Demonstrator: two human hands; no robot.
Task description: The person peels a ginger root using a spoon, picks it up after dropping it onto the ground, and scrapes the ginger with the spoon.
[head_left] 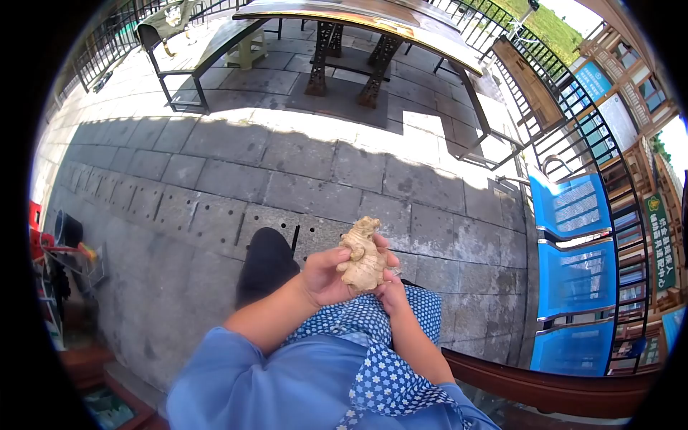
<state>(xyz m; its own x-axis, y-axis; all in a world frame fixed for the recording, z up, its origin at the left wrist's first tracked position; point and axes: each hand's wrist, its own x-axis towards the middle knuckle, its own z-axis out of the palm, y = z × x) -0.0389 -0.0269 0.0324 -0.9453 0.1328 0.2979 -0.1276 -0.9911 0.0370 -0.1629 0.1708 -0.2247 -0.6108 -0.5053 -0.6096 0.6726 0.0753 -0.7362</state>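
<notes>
A knobbly, pale-brown piece of ginger root (364, 258) is held up over my lap, in the middle of the head view. My left hand (322, 276) is closed around it, thumb on the near side and fingertips showing past its right edge. Just below the right side of the ginger is my right hand (391, 295), its fingers curled together close to the root's lower end. What those fingers hold, if anything, is hidden. A blue apron with a white flower pattern (390, 380) lies across my lap under both hands.
Grey paving (301, 179) spreads ahead. A long table (423, 32) and a bench (222, 43) stand at the back. Blue metal seats (577, 279) line the right side beside a black railing. At the left edge are red items and a dark cup-like container (69, 229).
</notes>
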